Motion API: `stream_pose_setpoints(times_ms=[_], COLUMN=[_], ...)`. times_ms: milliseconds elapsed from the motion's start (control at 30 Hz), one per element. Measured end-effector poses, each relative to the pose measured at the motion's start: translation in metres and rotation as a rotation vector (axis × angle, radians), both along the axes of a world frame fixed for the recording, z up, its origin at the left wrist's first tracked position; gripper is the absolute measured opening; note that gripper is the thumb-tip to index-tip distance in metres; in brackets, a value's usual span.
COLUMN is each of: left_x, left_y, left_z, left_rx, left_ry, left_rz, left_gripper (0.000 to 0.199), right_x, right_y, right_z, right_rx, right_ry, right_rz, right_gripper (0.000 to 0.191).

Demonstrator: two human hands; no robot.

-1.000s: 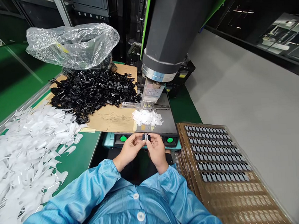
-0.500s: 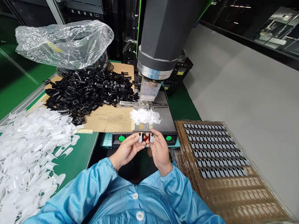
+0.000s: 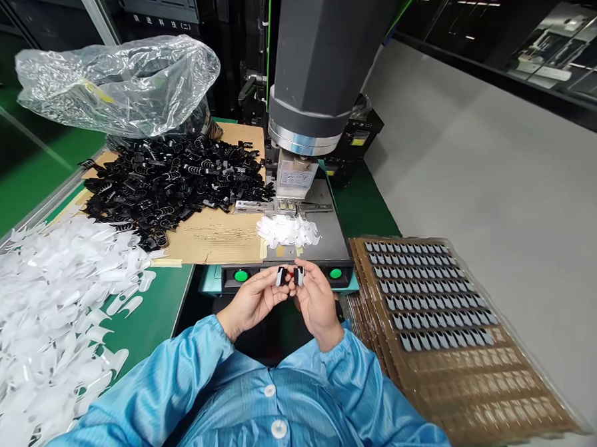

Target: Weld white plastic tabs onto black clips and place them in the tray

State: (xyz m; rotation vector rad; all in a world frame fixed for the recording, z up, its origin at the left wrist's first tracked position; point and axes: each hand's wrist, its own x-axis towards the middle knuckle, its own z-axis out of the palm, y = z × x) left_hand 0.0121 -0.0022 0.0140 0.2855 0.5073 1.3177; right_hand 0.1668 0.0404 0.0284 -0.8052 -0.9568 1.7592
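The left grip (image 3: 250, 305) is pinched on a small black-and-grey piece (image 3: 281, 276), held between thumb and fingertips, and the right grip (image 3: 319, 306) likewise grasps a matching piece (image 3: 299, 276). The two pieces stand side by side, close together, in front of the wearer's chest and just before the near edge of the machine base (image 3: 330, 245). A red patch (image 3: 291, 274) shows between them, too small to make out. On the front of the base, a green button (image 3: 240, 275) sits beyond the left hand and a second green button (image 3: 336, 273) beyond the right. On top of the base lies a small heap of white parts (image 3: 287, 231), just in front of the labelled block (image 3: 295, 180) under the thick dark machine head (image 3: 310, 69). To the left, a mound of black parts (image 3: 171, 183) spreads over cardboard (image 3: 209, 238), with a clear plastic bag (image 3: 121, 89) behind it. Nearer, a broad pile of white pieces (image 3: 58, 316) covers much of the green surface (image 3: 165, 300). At the right, a stack of brown trays (image 3: 427, 390) carries rows of grey-and-black pieces (image 3: 432, 283) in the upper part of its top tray.
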Motion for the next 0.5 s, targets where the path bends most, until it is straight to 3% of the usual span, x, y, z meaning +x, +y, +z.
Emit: stream_pose_setpoints(times_ms=[500], left_x=[0.0003], left_y=[-0.0001], left_z=[-0.0009], left_rx=[-0.004], left_ry=[0.016], left_rz=[-0.015], left_gripper=[0.027], right_x=[0.0008], right_y=[-0.0007], right_z=[0.0015], right_rx=[0.009], right_ry=[-0.027], right_rz=[0.004], right_gripper=[0.034])
